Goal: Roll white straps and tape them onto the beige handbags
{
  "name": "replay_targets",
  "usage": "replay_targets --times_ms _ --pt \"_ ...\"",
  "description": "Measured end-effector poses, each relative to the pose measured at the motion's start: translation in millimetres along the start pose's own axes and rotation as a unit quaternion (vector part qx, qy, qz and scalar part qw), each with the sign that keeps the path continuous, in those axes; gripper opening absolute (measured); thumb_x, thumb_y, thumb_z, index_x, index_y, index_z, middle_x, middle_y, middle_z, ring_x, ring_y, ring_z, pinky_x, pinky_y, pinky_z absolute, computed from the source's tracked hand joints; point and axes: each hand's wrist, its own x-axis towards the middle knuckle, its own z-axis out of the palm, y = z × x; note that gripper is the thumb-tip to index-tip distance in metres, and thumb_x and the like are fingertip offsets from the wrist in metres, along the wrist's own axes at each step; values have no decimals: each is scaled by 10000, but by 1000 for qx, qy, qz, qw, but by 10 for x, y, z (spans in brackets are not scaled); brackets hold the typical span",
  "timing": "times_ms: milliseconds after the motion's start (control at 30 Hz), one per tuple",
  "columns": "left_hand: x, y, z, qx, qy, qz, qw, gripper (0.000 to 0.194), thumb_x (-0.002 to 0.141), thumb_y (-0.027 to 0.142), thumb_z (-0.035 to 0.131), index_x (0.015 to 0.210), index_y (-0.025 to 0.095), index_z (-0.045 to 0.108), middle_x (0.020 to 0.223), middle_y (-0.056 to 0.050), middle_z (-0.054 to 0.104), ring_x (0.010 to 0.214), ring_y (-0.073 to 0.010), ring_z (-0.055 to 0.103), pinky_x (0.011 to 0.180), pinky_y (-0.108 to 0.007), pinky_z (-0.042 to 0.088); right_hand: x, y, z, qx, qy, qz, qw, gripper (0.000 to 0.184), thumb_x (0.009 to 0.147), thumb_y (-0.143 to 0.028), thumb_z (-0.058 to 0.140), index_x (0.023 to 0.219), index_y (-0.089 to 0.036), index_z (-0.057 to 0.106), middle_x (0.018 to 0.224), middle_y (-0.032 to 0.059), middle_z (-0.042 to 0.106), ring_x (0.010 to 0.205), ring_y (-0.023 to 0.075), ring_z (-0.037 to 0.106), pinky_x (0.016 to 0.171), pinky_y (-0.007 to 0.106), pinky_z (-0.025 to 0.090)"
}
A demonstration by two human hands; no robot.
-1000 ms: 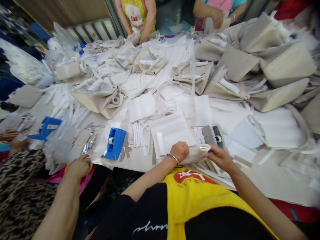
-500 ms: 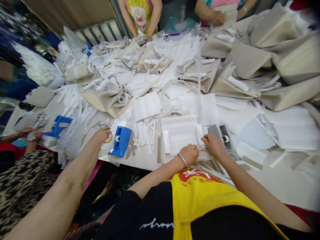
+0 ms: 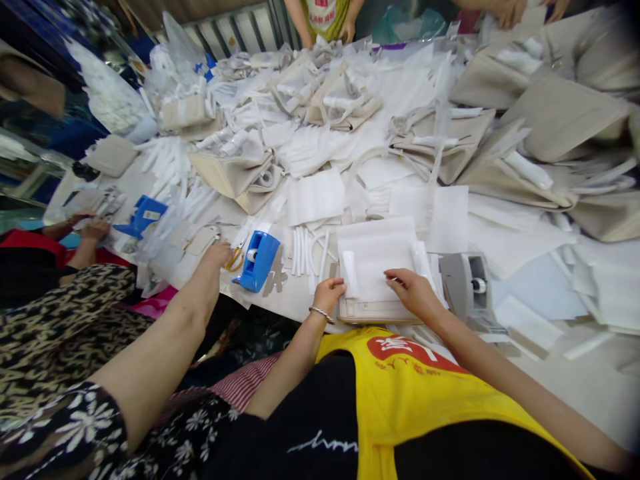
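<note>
A white foam sheet point(image 3: 377, 257) lies on a flat beige bag point(image 3: 373, 311) at the table's near edge. My left hand point(image 3: 329, 293), with a bracelet on its wrist, pinches the sheet's near left corner beside a small rolled white foam piece point(image 3: 349, 273). My right hand point(image 3: 409, 288) rests on the sheet's near right part, fingers curled and pressing it down. Both hands sit just in front of my yellow apron point(image 3: 425, 393).
A blue tape dispenser point(image 3: 259, 261) stands left of the sheet, a grey tape dispenser point(image 3: 469, 283) to its right. A neighbour's hand point(image 3: 215, 257) reaches to yellow scissors point(image 3: 233, 259). Beige bags point(image 3: 555, 120) and white foam strips point(image 3: 305, 250) cover the table. Other workers stand at the far edge.
My left hand moved from the sheet's near middle to its left corner. My right hand slid from the sheet's right edge onto it. The view swung right and the neighbour's arm stretched farther in.
</note>
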Motion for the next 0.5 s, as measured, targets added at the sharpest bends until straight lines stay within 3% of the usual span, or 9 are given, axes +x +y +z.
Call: replay_targets --times_ms 100,167,300,500 --pt "12 19 2 -11 -31 -24 999 233 569 169 633 787 101 589 616 8 555 487 -49 444 430 -174 310 145 -180 333 171 -136 136 966 257 709 -260 482 920 -135 556 635 32 580 502 119 507 493 252 431" --pt "26 42 -13 14 -59 -20 998 225 561 167 633 768 95 584 582 18 538 431 -34 402 392 -172 276 191 -218 489 263 -170 197 929 215 687 -269 503 832 -123 565 541 3 535 411 87 449 409 219 380" --pt "42 50 -21 46 -101 8 994 165 594 161 583 746 105 551 477 55 472 363 -32 366 347 -167 269 173 -196 571 376 -176 198 888 193 625 -301 591 698 -128 546 510 -27 505 392 52 425 401 183 358" --pt "22 37 66 80 -135 41 987 132 619 108 522 750 127 521 418 80 435 344 -41 399 330 -142 308 136 -149 567 383 -174 202 884 233 589 -321 622 679 -137 511 517 -30 513 397 61 443 389 182 356"
